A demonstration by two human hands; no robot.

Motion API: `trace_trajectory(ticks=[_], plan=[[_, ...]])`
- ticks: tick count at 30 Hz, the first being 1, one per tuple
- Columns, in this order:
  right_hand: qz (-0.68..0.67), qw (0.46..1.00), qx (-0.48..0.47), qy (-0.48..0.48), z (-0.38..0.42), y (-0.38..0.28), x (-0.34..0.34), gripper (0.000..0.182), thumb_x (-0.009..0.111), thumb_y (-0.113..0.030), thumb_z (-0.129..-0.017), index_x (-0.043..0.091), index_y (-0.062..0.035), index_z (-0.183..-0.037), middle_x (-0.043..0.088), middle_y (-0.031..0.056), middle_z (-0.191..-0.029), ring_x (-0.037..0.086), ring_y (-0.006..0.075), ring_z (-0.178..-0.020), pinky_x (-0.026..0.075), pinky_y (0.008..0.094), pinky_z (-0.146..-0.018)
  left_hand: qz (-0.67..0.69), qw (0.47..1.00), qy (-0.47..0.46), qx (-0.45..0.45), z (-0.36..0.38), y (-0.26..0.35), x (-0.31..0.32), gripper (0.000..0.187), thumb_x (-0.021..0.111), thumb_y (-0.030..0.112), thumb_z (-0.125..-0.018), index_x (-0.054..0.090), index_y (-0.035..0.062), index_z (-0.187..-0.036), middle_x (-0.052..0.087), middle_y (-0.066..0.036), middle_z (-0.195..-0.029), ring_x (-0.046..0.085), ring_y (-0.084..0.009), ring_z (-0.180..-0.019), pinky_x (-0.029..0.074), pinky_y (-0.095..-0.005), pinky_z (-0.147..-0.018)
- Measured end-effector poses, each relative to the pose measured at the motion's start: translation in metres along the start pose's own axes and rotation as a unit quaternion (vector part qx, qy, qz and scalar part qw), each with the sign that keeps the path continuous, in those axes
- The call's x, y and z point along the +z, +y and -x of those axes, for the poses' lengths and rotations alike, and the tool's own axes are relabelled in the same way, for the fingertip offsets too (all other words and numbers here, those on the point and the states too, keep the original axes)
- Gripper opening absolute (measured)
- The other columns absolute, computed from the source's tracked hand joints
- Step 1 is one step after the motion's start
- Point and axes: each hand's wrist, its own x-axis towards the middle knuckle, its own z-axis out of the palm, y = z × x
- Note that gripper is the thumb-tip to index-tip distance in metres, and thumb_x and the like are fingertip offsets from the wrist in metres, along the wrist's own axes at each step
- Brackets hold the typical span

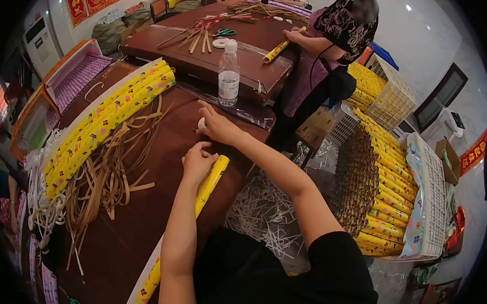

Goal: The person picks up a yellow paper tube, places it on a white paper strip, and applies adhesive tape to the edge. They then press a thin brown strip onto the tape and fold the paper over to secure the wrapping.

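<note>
My right hand (222, 126) has its fingers round a small white roll (202, 123), probably tape, just above the brown table. Just below it, my left hand (198, 163) is closed, its fingertips bent together; what they pinch, if anything, is too small to make out. A yellow patterned tube (212, 180) lies beside my left hand and runs back under my left forearm. Near its lower end, a strip of yellow patterned wrap with a white edge (145, 275) shows. Left of my hands is a bundle of flat brown strips (106, 173).
Several yellow tubes (112, 113) lie at the table's left. A water bottle (229, 78) stands ahead. Across the table a person (327, 47) holds another yellow tube (280, 49), near green-handled scissors (226, 33). Stacked tubes (388, 196) fill a crate at right; paper shreds (268, 213) cover the floor.
</note>
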Motion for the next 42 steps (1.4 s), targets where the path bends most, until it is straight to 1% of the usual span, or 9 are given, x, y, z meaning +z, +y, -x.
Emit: trace_trajectory(ticks=[5,11,16,20,22,23,25,27,42], plan=[[0.065,0.973,-0.076,0.206,0.000,-0.031,-0.023,0.040,0.073,-0.028,-0.081,0.057,-0.0039,-0.108,0.059,0.0156,-0.115,0.060,0.0349,-0.088,0.046,0.0427,-0.081,0.134,0.989,0.010,-0.066,-0.010,-0.004,-0.003,0.052,0.055,0.051,-0.093,0.063,0.0053,-0.117,0.070,-0.007,-0.078,0.066,-0.0184,-0.073,0.049,-0.0353,-0.072],[-0.014,0.883,-0.464,-0.065,0.044,-0.123,-0.016,0.040,0.068,-0.046,-0.083,0.059,-0.0071,-0.082,0.055,0.0053,-0.080,0.053,0.0240,-0.073,0.044,0.0347,-0.067,0.696,0.711,0.088,-0.052,-0.009,0.006,-0.036,0.069,0.036,0.066,-0.095,0.056,0.0054,-0.122,0.063,-0.005,-0.090,0.053,-0.0145,-0.068,0.046,-0.0293,-0.067],[-0.092,0.890,-0.411,-0.176,0.048,-0.136,0.008,0.045,0.069,-0.051,-0.081,0.061,-0.0073,-0.090,0.058,0.0061,-0.086,0.056,0.0252,-0.078,0.045,0.0363,-0.069,0.787,0.608,0.041,0.099,0.010,0.021,-0.064,0.064,0.039,0.059,-0.097,0.056,0.0020,-0.120,0.063,-0.008,-0.087,0.053,-0.0162,-0.067,0.045,-0.0283,-0.060],[-0.064,0.880,-0.403,-0.241,0.057,-0.126,0.029,0.047,0.071,-0.048,-0.079,0.060,-0.0072,-0.100,0.060,0.0064,-0.093,0.060,0.0264,-0.086,0.049,0.0376,-0.073,0.441,0.884,-0.032,0.154,0.072,0.081,-0.079,0.040,0.047,0.037,-0.101,0.061,0.0011,-0.112,0.064,-0.010,-0.087,0.056,-0.0178,-0.066,0.047,-0.0292,-0.059],[-0.061,0.903,-0.416,-0.089,0.058,-0.132,0.008,0.045,0.069,-0.047,-0.083,0.061,-0.0066,-0.102,0.062,0.0068,-0.087,0.061,0.0251,-0.080,0.050,0.0358,-0.069,0.056,0.972,0.003,0.227,0.128,0.089,-0.081,0.030,0.061,0.026,-0.093,0.063,0.0013,-0.109,0.064,-0.011,-0.087,0.059,-0.0226,-0.072,0.049,-0.0335,-0.065],[-0.288,0.909,-0.211,-0.214,0.065,-0.125,0.015,0.030,0.065,-0.039,-0.088,0.058,-0.0091,-0.088,0.058,0.0026,-0.080,0.060,0.0199,-0.077,0.048,0.0333,-0.064,-0.162,0.939,0.058,0.296,0.158,0.082,-0.083,0.028,0.068,0.021,-0.087,0.063,0.0016,-0.108,0.063,-0.011,-0.087,0.060,-0.0253,-0.077,0.050,-0.0358,-0.069],[0.025,0.884,-0.446,-0.140,0.059,-0.126,-0.012,0.032,0.064,-0.040,-0.089,0.057,-0.0091,-0.088,0.058,0.0013,-0.080,0.058,0.0179,-0.072,0.046,0.0315,-0.060,-0.334,0.896,0.106,0.272,0.210,0.061,-0.092,0.040,0.075,0.021,-0.078,0.061,0.0008,-0.110,0.061,-0.009,-0.095,0.057,-0.0295,-0.087,0.047,-0.0418,-0.078],[0.049,0.887,-0.447,-0.106,0.068,-0.120,-0.027,0.032,0.064,-0.041,-0.088,0.056,-0.0095,-0.091,0.056,0.0008,-0.078,0.057,0.0160,-0.069,0.044,0.0295,-0.059,-0.434,0.869,0.135,0.195,0.256,0.014,-0.102,0.043,0.077,0.022,-0.075,0.061,0.0029,-0.110,0.059,-0.010,-0.104,0.054,-0.0305,-0.096,0.045,-0.0441,-0.084],[0.154,0.897,-0.372,-0.181,0.076,-0.080,-0.057,0.043,0.070,-0.034,-0.082,0.054,-0.0010,-0.104,0.057,0.0132,-0.090,0.056,0.0332,-0.081,0.045,0.0449,-0.075,-0.518,0.823,0.213,0.092,0.393,-0.088,-0.168,0.033,0.068,0.016,-0.075,0.061,0.0075,-0.107,0.054,-0.008,-0.090,0.055,-0.0261,-0.081,0.046,-0.0390,-0.070]])
